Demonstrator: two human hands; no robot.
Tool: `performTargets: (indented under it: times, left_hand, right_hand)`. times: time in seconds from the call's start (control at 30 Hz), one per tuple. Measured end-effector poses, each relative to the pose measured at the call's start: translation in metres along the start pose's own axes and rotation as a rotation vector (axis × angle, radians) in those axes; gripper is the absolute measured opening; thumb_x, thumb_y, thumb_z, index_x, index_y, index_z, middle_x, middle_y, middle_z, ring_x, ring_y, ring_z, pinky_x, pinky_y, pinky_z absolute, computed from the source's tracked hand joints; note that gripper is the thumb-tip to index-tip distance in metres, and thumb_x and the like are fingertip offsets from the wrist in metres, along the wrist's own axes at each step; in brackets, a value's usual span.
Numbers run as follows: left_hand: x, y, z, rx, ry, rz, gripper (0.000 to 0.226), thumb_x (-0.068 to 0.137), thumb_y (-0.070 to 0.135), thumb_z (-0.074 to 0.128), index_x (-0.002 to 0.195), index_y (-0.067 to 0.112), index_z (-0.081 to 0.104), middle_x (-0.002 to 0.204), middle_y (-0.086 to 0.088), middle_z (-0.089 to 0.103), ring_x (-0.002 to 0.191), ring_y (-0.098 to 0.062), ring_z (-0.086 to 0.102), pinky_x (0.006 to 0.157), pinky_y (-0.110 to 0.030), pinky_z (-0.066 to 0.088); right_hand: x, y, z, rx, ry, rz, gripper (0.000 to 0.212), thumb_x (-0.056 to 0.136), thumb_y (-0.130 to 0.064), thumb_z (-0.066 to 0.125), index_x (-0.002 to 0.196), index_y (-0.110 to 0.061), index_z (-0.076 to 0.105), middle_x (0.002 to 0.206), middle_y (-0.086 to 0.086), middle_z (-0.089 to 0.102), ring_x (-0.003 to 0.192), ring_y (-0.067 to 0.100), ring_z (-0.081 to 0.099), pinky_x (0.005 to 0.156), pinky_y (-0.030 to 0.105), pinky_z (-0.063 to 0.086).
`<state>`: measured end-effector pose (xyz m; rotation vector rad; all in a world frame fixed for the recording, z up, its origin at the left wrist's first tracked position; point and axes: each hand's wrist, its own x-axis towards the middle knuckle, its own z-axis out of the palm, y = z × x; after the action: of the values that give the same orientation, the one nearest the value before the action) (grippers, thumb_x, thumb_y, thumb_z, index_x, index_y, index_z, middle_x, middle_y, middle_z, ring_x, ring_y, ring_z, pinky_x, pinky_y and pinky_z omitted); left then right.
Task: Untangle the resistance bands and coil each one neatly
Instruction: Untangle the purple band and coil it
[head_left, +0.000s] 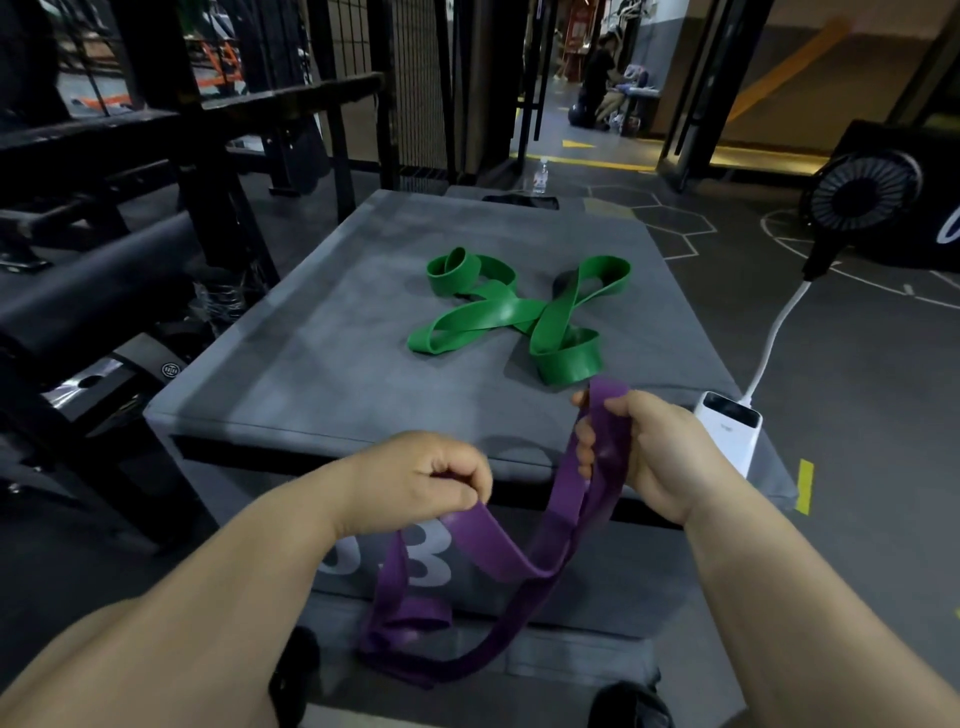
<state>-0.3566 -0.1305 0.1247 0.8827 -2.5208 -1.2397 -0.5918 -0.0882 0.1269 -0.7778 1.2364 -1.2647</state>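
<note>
A purple resistance band (498, 551) hangs in loops in front of the grey padded box (311, 364), below its front edge. My left hand (421, 478) pinches one strand of it at the lower middle. My right hand (639, 447) grips a folded end of the same band, held upright over the box's near right corner. A green resistance band (509, 312) lies twisted in several loops on top of the box, apart from both hands.
A white power bank (727, 421) with a white cable sits at the box's right edge. A black fan (862, 192) stands on the floor at the right. Dark gym racks and a padded roller (104, 270) crowd the left. A water bottle (540, 176) stands beyond the box.
</note>
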Motion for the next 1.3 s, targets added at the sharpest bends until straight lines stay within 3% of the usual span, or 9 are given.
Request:
performTargets:
  times: [0.1, 0.37, 0.5, 0.6, 0.73, 1.07, 1.13, 1.23, 1.3]
  left_hand:
    - [0.003, -0.004, 0.008, 0.319, 0.000, 0.087, 0.012, 0.088, 0.022, 0.060, 0.086, 0.031, 0.068, 0.084, 0.017, 0.059, 0.092, 0.004, 0.050, 0.085, -0.017, 0.041]
    - [0.006, 0.009, 0.035, 0.494, -0.135, 0.297, 0.012, 0.088, 0.028, 0.061, 0.096, 0.031, 0.070, 0.069, 0.026, 0.044, 0.080, 0.012, 0.040, 0.079, -0.008, 0.027]
    - [0.006, 0.000, 0.026, 0.549, -0.148, 0.069, 0.014, 0.089, 0.031, 0.056, 0.099, 0.033, 0.066, 0.081, 0.021, 0.049, 0.085, 0.002, 0.047, 0.085, -0.026, 0.044]
    - [0.007, -0.016, 0.013, 0.629, -0.035, -0.165, 0.016, 0.090, 0.028, 0.053, 0.099, 0.031, 0.066, 0.097, 0.012, 0.056, 0.095, -0.011, 0.055, 0.085, -0.033, 0.048]
    - [0.008, -0.019, 0.010, 0.706, 0.042, -0.151, 0.014, 0.090, 0.029, 0.051, 0.093, 0.031, 0.065, 0.088, 0.014, 0.049, 0.094, -0.013, 0.054, 0.083, -0.032, 0.046]
    - [0.002, 0.015, 0.028, 0.410, -0.158, 0.266, 0.013, 0.087, 0.028, 0.063, 0.096, 0.031, 0.071, 0.073, 0.024, 0.049, 0.081, 0.009, 0.045, 0.079, -0.016, 0.035]
    - [0.002, 0.018, 0.027, 0.321, -0.091, 0.294, 0.014, 0.087, 0.027, 0.064, 0.097, 0.026, 0.073, 0.081, 0.016, 0.058, 0.084, 0.003, 0.051, 0.081, -0.020, 0.041]
    - [0.005, 0.012, 0.015, 0.227, 0.112, 0.259, 0.017, 0.084, 0.029, 0.062, 0.097, 0.024, 0.073, 0.088, 0.011, 0.062, 0.088, -0.001, 0.056, 0.083, -0.019, 0.043]
    - [0.004, 0.009, 0.010, 0.181, 0.203, 0.214, 0.019, 0.081, 0.030, 0.064, 0.099, 0.027, 0.070, 0.090, 0.014, 0.061, 0.090, 0.002, 0.056, 0.082, -0.011, 0.040]
  right_hand:
    - [-0.002, 0.002, 0.003, -0.028, -0.012, -0.012, 0.023, 0.097, -0.005, 0.033, 0.099, -0.004, 0.055, 0.067, 0.015, 0.054, 0.054, 0.026, 0.053, 0.051, 0.033, 0.048]
    - [-0.006, 0.011, 0.021, -0.072, -0.029, -0.121, 0.022, 0.102, -0.008, 0.043, 0.112, -0.014, 0.061, 0.084, 0.006, 0.074, 0.066, 0.020, 0.071, 0.059, 0.031, 0.059]
    - [-0.008, 0.008, 0.023, -0.082, -0.029, -0.101, 0.020, 0.102, -0.010, 0.042, 0.112, -0.013, 0.060, 0.080, 0.005, 0.073, 0.052, 0.018, 0.064, 0.047, 0.027, 0.053]
    - [-0.009, 0.002, 0.018, -0.061, -0.025, -0.100, 0.019, 0.102, -0.010, 0.042, 0.108, -0.009, 0.061, 0.079, 0.008, 0.073, 0.045, 0.017, 0.059, 0.040, 0.024, 0.047]
    - [-0.010, 0.000, 0.019, 0.014, -0.016, -0.075, 0.019, 0.101, -0.010, 0.043, 0.102, -0.007, 0.062, 0.075, 0.009, 0.072, 0.043, 0.015, 0.057, 0.038, 0.021, 0.044]
    - [-0.004, 0.029, 0.041, 0.285, -0.013, 0.021, 0.011, 0.101, -0.019, 0.044, 0.108, -0.015, 0.053, 0.072, 0.008, 0.062, 0.063, 0.017, 0.059, 0.061, 0.027, 0.051]
    - [-0.006, 0.033, 0.043, 0.292, -0.113, 0.092, 0.018, 0.095, -0.025, 0.049, 0.111, -0.016, 0.050, 0.079, 0.011, 0.061, 0.072, 0.022, 0.062, 0.069, 0.032, 0.054]
    - [-0.010, 0.041, 0.046, 0.142, -0.304, 0.209, 0.053, 0.083, -0.045, 0.049, 0.126, -0.014, 0.056, 0.117, 0.019, 0.067, 0.110, 0.030, 0.064, 0.098, 0.042, 0.050]
    - [-0.014, 0.043, 0.051, 0.097, -0.420, 0.248, 0.060, 0.082, -0.055, 0.043, 0.121, -0.014, 0.061, 0.109, 0.019, 0.070, 0.095, 0.029, 0.070, 0.086, 0.039, 0.057]
